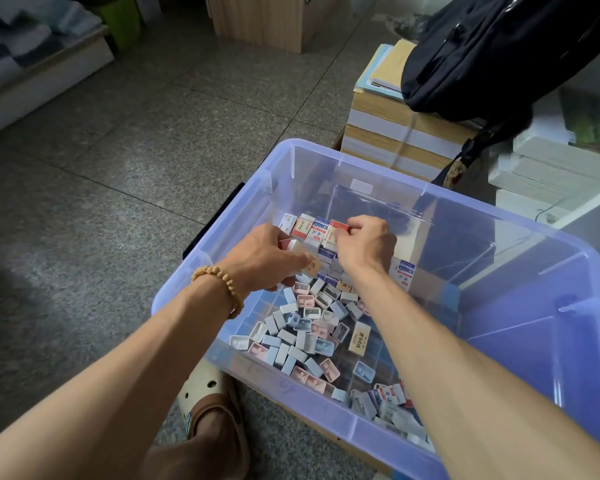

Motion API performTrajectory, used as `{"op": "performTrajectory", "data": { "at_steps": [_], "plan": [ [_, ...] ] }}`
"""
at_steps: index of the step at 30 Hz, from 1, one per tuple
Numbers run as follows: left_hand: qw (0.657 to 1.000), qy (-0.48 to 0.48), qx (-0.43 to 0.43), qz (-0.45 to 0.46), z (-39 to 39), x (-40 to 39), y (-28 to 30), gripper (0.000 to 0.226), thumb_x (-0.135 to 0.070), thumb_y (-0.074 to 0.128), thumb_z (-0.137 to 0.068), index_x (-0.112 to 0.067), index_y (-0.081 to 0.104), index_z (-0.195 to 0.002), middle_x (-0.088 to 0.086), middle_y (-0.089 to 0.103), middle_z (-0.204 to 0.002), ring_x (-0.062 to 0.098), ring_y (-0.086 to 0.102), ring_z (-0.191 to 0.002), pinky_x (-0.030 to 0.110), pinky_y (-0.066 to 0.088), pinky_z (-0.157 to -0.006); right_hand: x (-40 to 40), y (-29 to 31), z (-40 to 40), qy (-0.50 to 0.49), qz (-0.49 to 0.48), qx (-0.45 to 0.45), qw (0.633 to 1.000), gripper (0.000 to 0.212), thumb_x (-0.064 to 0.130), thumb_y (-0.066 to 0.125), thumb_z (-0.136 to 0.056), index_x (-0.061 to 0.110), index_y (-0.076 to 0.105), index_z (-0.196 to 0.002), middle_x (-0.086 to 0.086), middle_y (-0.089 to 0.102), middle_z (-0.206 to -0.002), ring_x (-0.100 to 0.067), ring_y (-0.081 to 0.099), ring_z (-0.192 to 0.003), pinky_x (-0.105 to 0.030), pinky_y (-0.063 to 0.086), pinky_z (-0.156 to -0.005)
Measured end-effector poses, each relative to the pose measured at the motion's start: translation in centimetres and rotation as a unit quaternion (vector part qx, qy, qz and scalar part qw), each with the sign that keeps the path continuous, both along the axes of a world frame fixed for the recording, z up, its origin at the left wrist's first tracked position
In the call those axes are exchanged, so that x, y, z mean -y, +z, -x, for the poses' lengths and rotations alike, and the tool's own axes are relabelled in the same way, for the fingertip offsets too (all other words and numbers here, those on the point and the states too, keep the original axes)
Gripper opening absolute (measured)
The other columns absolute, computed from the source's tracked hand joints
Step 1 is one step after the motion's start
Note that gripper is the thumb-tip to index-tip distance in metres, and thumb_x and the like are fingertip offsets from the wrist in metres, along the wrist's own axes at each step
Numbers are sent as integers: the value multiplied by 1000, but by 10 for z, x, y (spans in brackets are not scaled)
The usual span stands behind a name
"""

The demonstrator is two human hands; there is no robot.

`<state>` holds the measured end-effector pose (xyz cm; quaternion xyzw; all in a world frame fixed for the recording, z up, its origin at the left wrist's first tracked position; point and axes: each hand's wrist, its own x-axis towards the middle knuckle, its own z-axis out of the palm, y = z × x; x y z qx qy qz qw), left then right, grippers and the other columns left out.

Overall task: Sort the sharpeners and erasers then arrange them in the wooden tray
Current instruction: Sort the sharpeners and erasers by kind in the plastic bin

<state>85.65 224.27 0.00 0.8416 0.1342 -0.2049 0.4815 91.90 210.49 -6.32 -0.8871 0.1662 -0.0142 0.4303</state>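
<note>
A clear blue plastic bin (pixel 499 216) holds loose pastel sharpeners (pixel 302 334) in pink, blue and white, and boxed erasers. Several erasers (pixel 312 228) stand in a neat row at the bin's far left corner. My left hand (pixel 267 254) grips a few erasers beside that row. My right hand (pixel 364 244) pinches a red-and-white eraser (pixel 338 226) at the row's right end. More erasers (pixel 392 396) lie near my right forearm. No wooden tray is visible.
The bin sits on a grey tiled floor. Stacks of books (pixel 395 133) and a black bag (pixel 492 50) stand behind it, white boxes (pixel 551 168) to the right. My sandaled foot (pixel 208 407) is by the bin's near left corner.
</note>
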Motion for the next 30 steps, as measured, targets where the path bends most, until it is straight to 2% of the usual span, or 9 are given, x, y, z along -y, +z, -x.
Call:
{"op": "performTrajectory", "data": {
  "at_steps": [5,9,13,18,22,24,26,28,30],
  "plan": [
    [1000,-5,-8,3,-1,2,0,18,-29,68,-90,-19,55,-83,1,68,-81,9,62,-70,10,43,-44,12,-2,0,-45,-75,-25,996,10,17,76,-87,21,71,-94,0,75,-97,-16,69,-87,-34,59,-80],
    [1000,-3,-14,10,-3,2,-1,20,-31,70,-89,-16,58,-84,3,69,-82,10,63,-72,10,45,-46,29,-6,8,-73,-52,-20,996,10,14,75,-86,19,71,-94,-2,75,-94,-18,70,-85,-33,59,-75],
    [999,-15,-21,22,-4,4,-1,17,-30,70,-88,-15,61,-86,7,71,-93,11,64,-77,11,47,-51,28,-10,5,-56,21,-11,998,7,23,76,-87,18,75,-92,0,75,-95,-17,64,-80,-25,48,-67],
    [999,-15,-9,43,-5,1,-3,15,-26,73,-85,-14,65,-87,4,71,-87,11,64,-77,16,48,-57,21,-14,-2,-40,27,-17,999,9,25,76,-87,17,76,-83,0,75,-89,-20,69,-80,-30,56,-66],
    [997,-12,-14,80,-7,5,-4,26,-26,75,-84,-10,64,-100,6,74,-92,12,69,-77,20,53,-63,28,-2,7,-8,19,1,1000,22,25,64,-94,17,71,-75,6,67,-75,-12,63,-68,-21,43,-52],
    [995,-9,-24,96,-10,9,-4,26,-26,74,-84,-9,62,-101,6,75,-91,12,70,-75,22,55,-65,40,6,17,49,-74,-13,996,23,25,62,-95,18,70,-75,2,71,-77,-12,66,-68,-25,53,-55],
    [993,-4,-36,112,-14,13,-6,23,-26,73,-85,-9,65,-99,7,75,-90,14,70,-75,25,56,-68,49,18,32,132,-212,-99,963,22,28,65,-94,17,76,-78,-5,74,-84,-16,70,-74,-27,56,-62],
    [990,2,-51,135,-18,17,-7,20,-28,74,-85,-11,68,-95,8,75,-92,15,69,-75,25,54,-65,58,20,40,176,-271,-138,936,14,30,73,-88,20,80,-83,-7,76,-93,-26,71,-95,-41,57,-85],
    [984,3,-70,165,-21,24,-7,21,-29,75,-83,-12,70,-95,8,75,-93,16,69,-76,24,53,-62,64,22,42,171,-297,-126,931,4,19,77,-85,20,81,-86,-11,77,-97,-33,69,-104,-52,52,-98]
  ]
}}
